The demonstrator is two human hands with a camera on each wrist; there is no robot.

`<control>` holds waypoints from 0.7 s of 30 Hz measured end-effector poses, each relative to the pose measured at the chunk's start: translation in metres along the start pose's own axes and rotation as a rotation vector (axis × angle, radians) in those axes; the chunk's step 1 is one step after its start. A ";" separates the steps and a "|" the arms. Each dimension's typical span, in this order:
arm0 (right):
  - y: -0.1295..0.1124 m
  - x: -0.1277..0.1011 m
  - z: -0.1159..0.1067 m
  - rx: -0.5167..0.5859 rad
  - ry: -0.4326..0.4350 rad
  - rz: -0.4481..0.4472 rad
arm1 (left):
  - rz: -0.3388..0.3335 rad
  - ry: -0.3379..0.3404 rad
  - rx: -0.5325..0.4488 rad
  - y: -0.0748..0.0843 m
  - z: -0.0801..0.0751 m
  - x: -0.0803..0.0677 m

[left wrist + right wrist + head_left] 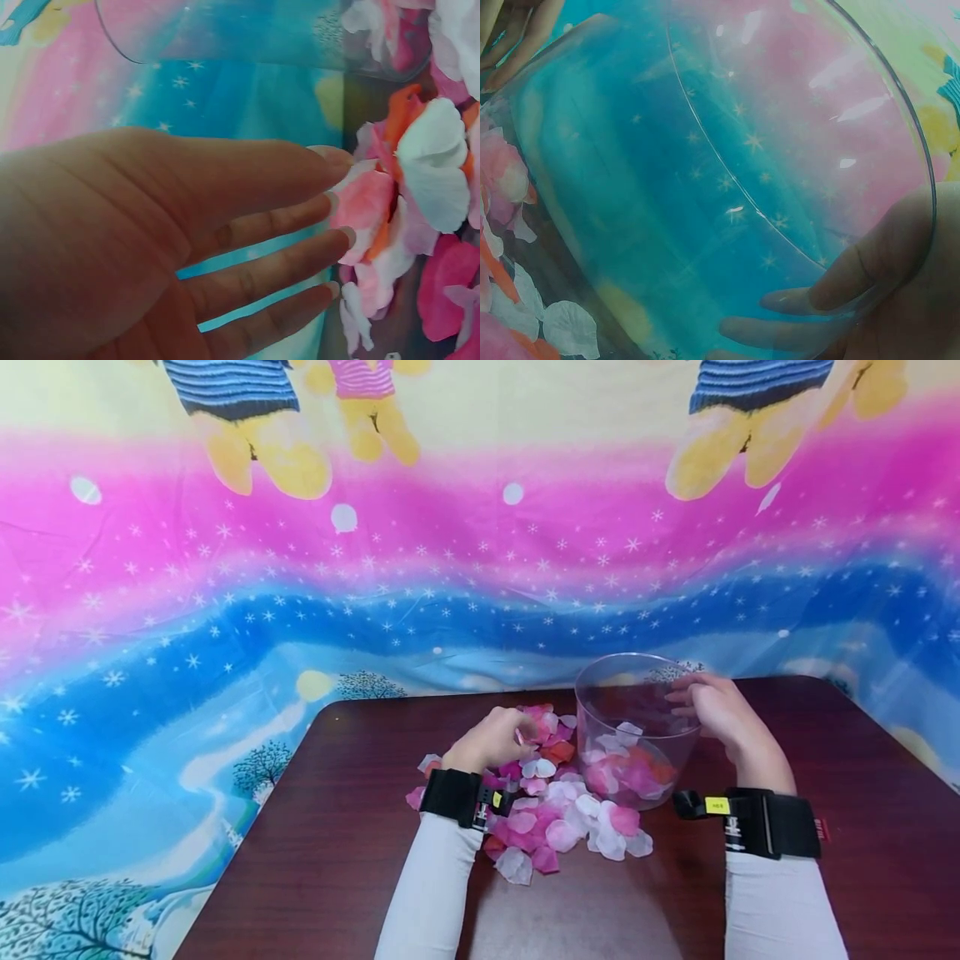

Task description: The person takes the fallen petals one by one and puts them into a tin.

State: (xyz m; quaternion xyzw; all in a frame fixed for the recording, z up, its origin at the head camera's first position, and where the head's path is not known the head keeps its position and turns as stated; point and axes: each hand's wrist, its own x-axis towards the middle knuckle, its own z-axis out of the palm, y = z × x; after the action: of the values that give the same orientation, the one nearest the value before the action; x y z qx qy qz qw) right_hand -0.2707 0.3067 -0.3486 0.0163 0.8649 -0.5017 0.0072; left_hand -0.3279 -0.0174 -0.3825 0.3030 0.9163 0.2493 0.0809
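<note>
Fingers of the left hand lie nearly straight and relaxed, tips touching the scattered pink, white and orange fabric petals; no petal is clearly pinched. Those petals spread in a loose heap on the dark reddish-brown wooden bench, just in front of and left of the clear round plastic tub. The right hand grasps the tub at its right rim, thumb inside the wall and fingers outside. More petals lie at the tub's bottom. Behind the bench hangs a bright pink, blue and yellow printed cloth with stars.
</note>
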 end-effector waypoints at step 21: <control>0.000 0.000 -0.002 0.006 -0.013 0.000 | -0.069 -0.070 0.072 -0.002 0.022 0.009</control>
State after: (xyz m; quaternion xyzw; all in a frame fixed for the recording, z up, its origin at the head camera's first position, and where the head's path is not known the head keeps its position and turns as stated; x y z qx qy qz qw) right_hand -0.2711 0.3080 -0.3475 0.0130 0.8632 -0.5046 0.0128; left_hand -0.3295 -0.0042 -0.4027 0.2824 0.9312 0.2025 0.1103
